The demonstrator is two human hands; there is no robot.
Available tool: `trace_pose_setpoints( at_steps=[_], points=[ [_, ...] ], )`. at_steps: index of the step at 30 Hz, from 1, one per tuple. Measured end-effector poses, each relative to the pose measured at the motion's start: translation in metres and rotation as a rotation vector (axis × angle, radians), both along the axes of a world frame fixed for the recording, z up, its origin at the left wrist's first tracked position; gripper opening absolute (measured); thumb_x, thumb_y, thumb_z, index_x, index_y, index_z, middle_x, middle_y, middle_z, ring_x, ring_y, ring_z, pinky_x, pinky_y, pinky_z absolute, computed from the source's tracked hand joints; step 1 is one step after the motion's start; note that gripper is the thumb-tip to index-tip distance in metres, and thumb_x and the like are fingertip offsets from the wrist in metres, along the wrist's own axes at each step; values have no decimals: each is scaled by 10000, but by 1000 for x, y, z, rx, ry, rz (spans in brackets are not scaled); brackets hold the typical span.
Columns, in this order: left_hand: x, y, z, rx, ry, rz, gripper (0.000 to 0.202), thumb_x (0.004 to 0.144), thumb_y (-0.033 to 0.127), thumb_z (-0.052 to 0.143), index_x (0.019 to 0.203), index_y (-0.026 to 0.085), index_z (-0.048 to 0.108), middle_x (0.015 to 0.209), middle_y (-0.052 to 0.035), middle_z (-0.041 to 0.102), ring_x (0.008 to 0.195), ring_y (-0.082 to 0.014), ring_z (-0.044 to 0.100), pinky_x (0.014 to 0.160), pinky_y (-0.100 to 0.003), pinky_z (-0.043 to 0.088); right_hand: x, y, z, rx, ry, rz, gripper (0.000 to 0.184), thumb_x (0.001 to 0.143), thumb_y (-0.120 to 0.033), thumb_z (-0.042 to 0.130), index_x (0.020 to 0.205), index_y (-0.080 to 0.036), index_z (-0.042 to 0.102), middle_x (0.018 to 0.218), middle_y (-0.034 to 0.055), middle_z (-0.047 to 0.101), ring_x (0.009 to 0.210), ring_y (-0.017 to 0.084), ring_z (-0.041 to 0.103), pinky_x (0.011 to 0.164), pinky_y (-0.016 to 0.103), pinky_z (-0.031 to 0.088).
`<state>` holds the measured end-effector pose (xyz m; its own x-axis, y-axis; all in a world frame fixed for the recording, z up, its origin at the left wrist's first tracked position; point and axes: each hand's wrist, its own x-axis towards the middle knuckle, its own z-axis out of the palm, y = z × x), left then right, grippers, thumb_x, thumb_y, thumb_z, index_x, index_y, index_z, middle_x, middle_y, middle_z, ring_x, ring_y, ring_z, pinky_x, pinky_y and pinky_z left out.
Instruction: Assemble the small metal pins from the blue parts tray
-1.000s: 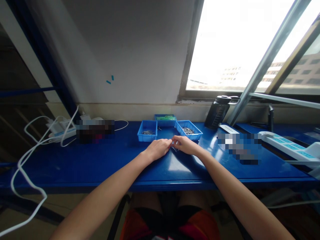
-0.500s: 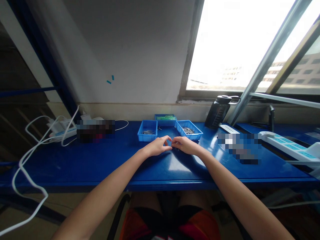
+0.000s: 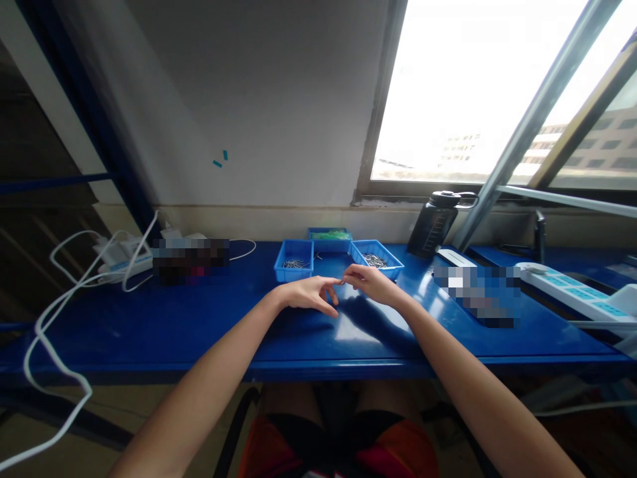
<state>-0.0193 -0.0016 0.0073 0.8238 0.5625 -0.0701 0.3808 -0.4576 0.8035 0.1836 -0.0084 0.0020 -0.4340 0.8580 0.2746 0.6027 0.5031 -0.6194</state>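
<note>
Over the blue table (image 3: 213,325), my left hand (image 3: 311,294) is open, its thumb spread away from the forefinger. That forefinger reaches to the fingertips of my right hand (image 3: 369,282), which is closed in a pinch. Something small and dark shows at the meeting fingertips, too small to name. Behind my left hand sits a blue bin (image 3: 279,265) with thin metal pieces (image 3: 295,263) in it. Another blue bin (image 3: 393,271), behind my right hand, holds many small metal parts (image 3: 374,259). A third blue bin (image 3: 329,245), farther back, contains green pieces (image 3: 330,234).
A black bottle (image 3: 432,224) stands at the back right, beside a metal post (image 3: 490,179). White power strips lie at the right (image 3: 572,289) and left, with white cables (image 3: 60,352) hanging off the left side. Two patches on the table are blurred out.
My left thumb has moved away from the forefinger, opening the left hand. My right hand has risen slightly and stays pinched.
</note>
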Motion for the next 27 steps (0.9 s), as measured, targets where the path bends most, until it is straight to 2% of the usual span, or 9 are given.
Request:
trace_pose_setpoints(
  at_steps=[3, 5, 7, 9, 15, 19, 27],
  points=[
    [3, 2, -5, 35, -29, 94, 604, 704, 436, 557, 1227, 159, 432, 829, -31, 622, 581, -103, 534, 556, -224, 410, 0, 1, -2, 10, 21, -26, 198, 795, -335, 462, 785, -166, 564, 611, 0, 555, 574, 107, 519, 557, 218, 400],
    [5, 4, -10, 88, -51, 172, 440, 774, 443, 443, 1063, 133, 559, 753, -29, 618, 511, -89, 508, 513, -215, 395, 0, 2, -3, 11, 39, -49, 197, 790, -339, 465, 793, -167, 561, 628, 3, 569, 571, 106, 519, 558, 222, 405],
    [6, 6, -14, 145, -58, 224, 379, 789, 423, 407, 888, 122, 613, 678, -23, 605, 476, -85, 496, 490, -208, 383, 0, 3, -3, 8, 53, -53, 198, 784, -341, 472, 805, -167, 564, 665, 11, 592, 580, 107, 521, 562, 224, 410],
    [6, 8, -16, 180, -54, 263, 360, 792, 405, 393, 816, 123, 615, 640, -17, 596, 456, -84, 493, 478, -203, 377, 1, 4, -4, 8, 56, -40, 200, 775, -343, 487, 813, -167, 574, 691, 18, 609, 599, 110, 526, 572, 225, 414],
    [8, 5, -14, 261, -44, 344, 365, 807, 374, 356, 806, 124, 622, 626, -21, 603, 454, -92, 497, 477, -207, 370, 3, 5, -6, 35, -21, -53, 185, 758, -320, 518, 826, -170, 602, 715, 24, 635, 622, 114, 540, 587, 223, 411],
    [11, 2, -10, 389, -97, 398, 353, 816, 349, 370, 813, 133, 648, 647, -26, 620, 557, -112, 530, 553, -211, 386, 3, 4, -7, 38, -98, -35, 206, 797, -323, 464, 815, -176, 608, 701, 18, 643, 564, 103, 528, 550, 218, 395],
    [14, 2, -9, 469, -166, 393, 254, 769, 312, 491, 907, 171, 650, 833, -19, 664, 705, -130, 557, 674, -222, 418, 1, 4, -8, 1, -67, 2, 256, 824, -351, 423, 825, -170, 603, 710, 23, 628, 595, 108, 538, 573, 223, 414]
  ],
)
